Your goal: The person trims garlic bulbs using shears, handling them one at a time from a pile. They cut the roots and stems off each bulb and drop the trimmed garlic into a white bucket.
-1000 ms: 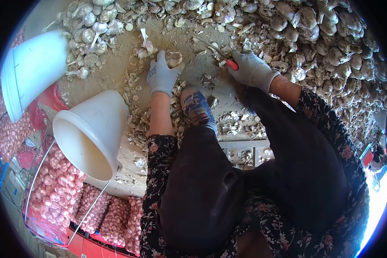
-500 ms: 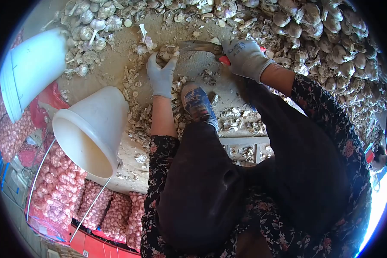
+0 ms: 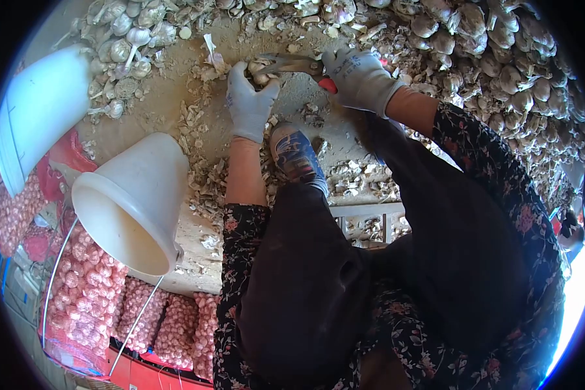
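We are holding a pale, papery garlic bulb (image 3: 259, 70) in our left hand (image 3: 249, 104), whose grey-gloved fingers are wrapped tightly around it from below. Our right hand (image 3: 357, 79), gloved the same way, is closed around the red handles of a pair of metal shears (image 3: 292, 64). The blades are reaching left to the bulb and appear to be parted only slightly around its end, though we cannot tell exactly how wide.

The bulb is sitting far in the scene, above the sandy dirt floor (image 3: 169, 104), just beyond our blue-patterned shoe (image 3: 295, 153) and left of the large heap of untrimmed garlic (image 3: 500, 58).

To make this cut well, in our judgement, we are wanting to keep the bulb pinned firmly, with our fingertips drawn back from the blade line, and to cut close to the head without nicking the cloves.

The shears are lying almost level, their long axis running right to left, tips pointing left at the bulb. The bulb's own axis seems to be running roughly along that same line, with the end being trimmed facing right toward the blades; the glove is hiding too much for us to be certain.

On the left, 2 white plastic buckets (image 3: 133, 201) are lying tipped on their sides near red mesh sacks of garlic (image 3: 78, 292).
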A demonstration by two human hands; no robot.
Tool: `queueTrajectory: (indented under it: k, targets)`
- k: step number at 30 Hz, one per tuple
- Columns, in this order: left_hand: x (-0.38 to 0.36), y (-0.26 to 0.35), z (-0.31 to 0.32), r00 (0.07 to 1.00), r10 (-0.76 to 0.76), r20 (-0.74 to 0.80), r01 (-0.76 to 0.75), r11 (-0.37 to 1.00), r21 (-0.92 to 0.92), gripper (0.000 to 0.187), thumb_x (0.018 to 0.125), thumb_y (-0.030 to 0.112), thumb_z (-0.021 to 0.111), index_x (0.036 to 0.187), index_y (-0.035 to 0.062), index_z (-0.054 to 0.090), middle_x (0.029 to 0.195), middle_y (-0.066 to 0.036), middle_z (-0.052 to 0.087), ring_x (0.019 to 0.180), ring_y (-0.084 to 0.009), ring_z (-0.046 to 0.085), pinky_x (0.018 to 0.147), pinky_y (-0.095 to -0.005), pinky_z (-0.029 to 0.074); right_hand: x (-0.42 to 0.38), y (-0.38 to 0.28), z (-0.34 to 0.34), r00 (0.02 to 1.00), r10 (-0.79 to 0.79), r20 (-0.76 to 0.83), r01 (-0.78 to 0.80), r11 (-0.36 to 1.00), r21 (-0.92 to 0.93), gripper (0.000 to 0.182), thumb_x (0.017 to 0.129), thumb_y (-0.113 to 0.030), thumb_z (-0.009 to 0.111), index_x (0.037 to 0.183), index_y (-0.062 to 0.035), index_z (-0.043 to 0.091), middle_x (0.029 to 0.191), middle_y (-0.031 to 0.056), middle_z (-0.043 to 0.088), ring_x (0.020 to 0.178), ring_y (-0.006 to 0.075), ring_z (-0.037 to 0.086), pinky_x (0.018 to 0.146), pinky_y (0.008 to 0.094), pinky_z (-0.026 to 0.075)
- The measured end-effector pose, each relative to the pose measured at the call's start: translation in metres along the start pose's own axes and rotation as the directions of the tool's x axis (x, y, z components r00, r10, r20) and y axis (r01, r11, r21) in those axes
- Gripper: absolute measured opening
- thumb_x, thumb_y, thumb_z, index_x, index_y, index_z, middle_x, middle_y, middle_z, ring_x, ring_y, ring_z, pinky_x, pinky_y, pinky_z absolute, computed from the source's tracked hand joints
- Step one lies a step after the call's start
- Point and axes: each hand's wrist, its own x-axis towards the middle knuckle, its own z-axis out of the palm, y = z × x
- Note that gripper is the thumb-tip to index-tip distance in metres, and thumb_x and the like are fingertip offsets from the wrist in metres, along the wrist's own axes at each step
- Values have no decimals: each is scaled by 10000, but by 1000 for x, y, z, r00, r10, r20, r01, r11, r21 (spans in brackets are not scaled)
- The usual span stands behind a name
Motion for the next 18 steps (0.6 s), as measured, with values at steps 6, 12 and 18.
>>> queueTrajectory:
  k: [6, 12, 18]
  targets:
    - [-6, -5, -6, 993, -98, -59, 78, 960, -270, 597, 652, 162, 705, 1150, -44, 448, 1045, -203, 531, 914, -314, 554, 862, -404, 444, -17, 6, 14, 999, 32, 40, -44, 938, 343, 318, 837, -303, 564, 934, -4, 512, 788, 239, 627, 764, 375, 637, 712, 439, 500]
    - [-15, 26, -12, 995, -97, -25, 87, 719, 689, 748, 683, 211, 719, 1311, 34, 352, 1286, -228, 357, 991, -358, 544, 825, -418, 492, -39, 14, 20, 986, 129, 103, -153, 950, 273, 392, 894, -353, 462, 971, 25, 530, 812, 212, 656, 808, 376, 645, 786, 439, 490]
    - [5, 38, -19, 989, -149, -11, 93, 561, 823, 607, 702, 269, 719, 1198, 56, 441, 1236, -203, 395, 972, -325, 567, 752, -410, 512, -49, 18, 36, 997, 80, -7, -73, 939, 335, 340, 818, -329, 564, 833, 8, 525, 687, 215, 585, 704, 402, 571, 686, 461, 452]
